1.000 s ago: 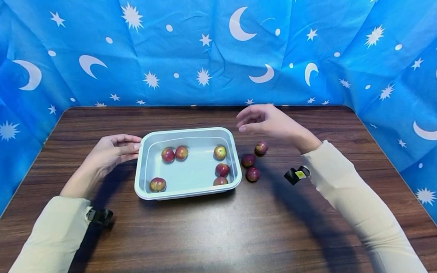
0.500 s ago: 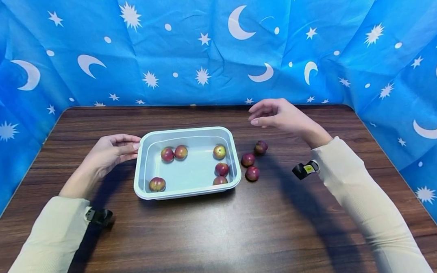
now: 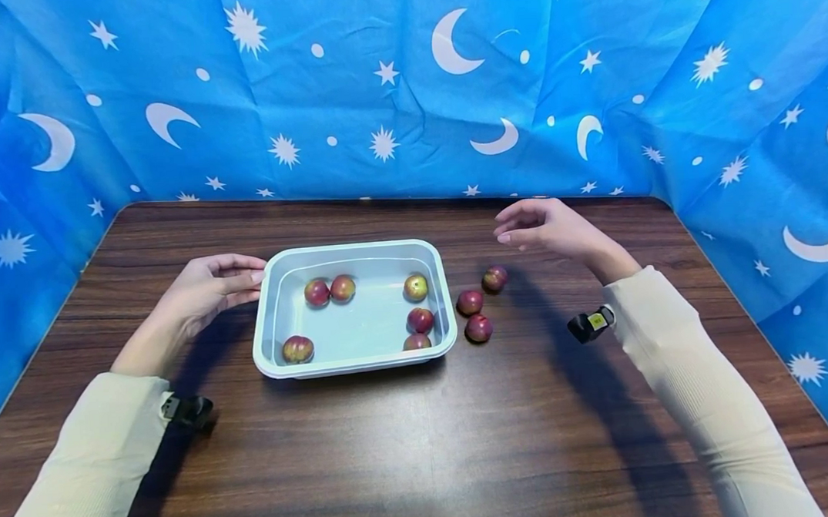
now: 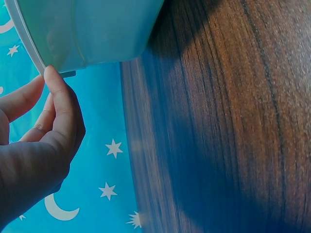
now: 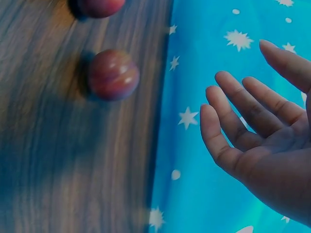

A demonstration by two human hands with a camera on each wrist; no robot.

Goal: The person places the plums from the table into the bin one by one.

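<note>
A white rectangular plastic tub point(image 3: 352, 364) stands on the table, with several red-and-yellow plums point(image 3: 298, 349) lying spread over its floor. At the tub's far left corner my left hand point(image 3: 203, 295) pinches the rim between thumb and fingers; the left wrist view shows this grip point(image 4: 48, 121) from below. My right hand point(image 3: 554, 228) hovers to the right of the tub, fingers loosely bent and apart, holding nothing. Three dark red plums point(image 3: 479, 328) lie on the table between the tub and my right hand. One of these plums point(image 5: 114, 75) shows whole in the right wrist view.
The brown wood-grain table point(image 3: 367, 461) ends at its back edge against a blue curtain point(image 3: 378, 83) with white moons and stars. The curtain also runs along both sides. Both forearms cast shadows on the tabletop.
My right hand has moved right, away from the tub, rising a little and then dropping slightly. The left hand, the tub and the plums stay where they were.
</note>
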